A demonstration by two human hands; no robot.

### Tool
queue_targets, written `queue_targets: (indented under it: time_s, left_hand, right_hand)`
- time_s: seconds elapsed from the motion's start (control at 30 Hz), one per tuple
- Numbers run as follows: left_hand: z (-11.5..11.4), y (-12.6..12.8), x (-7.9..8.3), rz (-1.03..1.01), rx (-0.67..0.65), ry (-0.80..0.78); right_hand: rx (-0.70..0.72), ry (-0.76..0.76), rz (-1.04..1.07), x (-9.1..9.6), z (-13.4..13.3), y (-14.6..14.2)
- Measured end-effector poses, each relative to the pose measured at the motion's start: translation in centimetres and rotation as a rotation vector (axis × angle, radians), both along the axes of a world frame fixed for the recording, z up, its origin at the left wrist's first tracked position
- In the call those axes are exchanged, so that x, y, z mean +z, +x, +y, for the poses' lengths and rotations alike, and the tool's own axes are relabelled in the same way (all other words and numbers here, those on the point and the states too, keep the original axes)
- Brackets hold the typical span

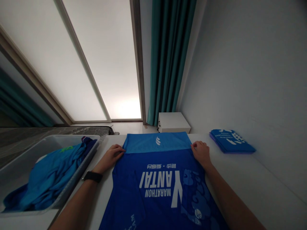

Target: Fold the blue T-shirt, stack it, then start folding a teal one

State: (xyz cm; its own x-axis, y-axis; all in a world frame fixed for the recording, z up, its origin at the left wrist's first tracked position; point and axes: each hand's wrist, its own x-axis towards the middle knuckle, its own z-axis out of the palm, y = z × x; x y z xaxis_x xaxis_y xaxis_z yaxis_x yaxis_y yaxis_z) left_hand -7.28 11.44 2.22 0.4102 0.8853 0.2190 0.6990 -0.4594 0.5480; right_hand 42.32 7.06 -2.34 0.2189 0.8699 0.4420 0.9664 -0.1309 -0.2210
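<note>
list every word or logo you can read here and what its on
"YANTAI": spread shirt, upside down
"MARATHON": same shirt, upside down
"跑步 · 爱烟台": same shirt, upside down
"AM": same shirt, near the picture's bottom edge; rest unclear
White logo, no letters: same shirt, light-blue band
"TERNATIONAL": folded pile; start unclear
"MARATHON": folded pile; line above "TERNATIONAL" too small
Green mark on the clothes in the bin: unreadable

In the lower right of the frame, there is passing room over the surface [242, 179] between the right forearm [222, 187] and wall [254, 80]; the stack [231, 141] blocks its far end. Lower left, the left forearm [74, 204] crowds the strip between shirt [158, 182] and bin [79, 169].
</note>
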Motion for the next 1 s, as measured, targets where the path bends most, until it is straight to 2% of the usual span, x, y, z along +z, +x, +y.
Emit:
queue_targets:
  time_s: [0.17, 0.33, 0.47, 0.67, 1.0]
  left_hand:
    - [-0.2, 0.3, -0.3, -0.069, 0.101, 0.05]
    - [-0.4, 0.2, -0.3, -0.139, 0.155, -0.046]
    - [-0.3, 0.1, -0.1, -0.185, 0.145, -0.111]
    - [-0.5, 0.5, 0.2, -0.188, 0.14, -0.117]
    - [-0.1, 0.7, -0.2, -0.161, 0.09, -0.065]
  right_hand:
    - [0.119, 0.075, 0.199, 0.1, 0.2, 0.2]
    - [0.21, 0.062, 0.386, 0.8, 0.0, 0.1]
    - [0.296, 0.026, 0.336, 0.9, 0.2, 0.2]
    - [0.27, -0.046, 0.279, -0.1, 0.5, 0.8]
    - [0.266, -0.007, 0.2, -0.1, 0.6, 0.4]
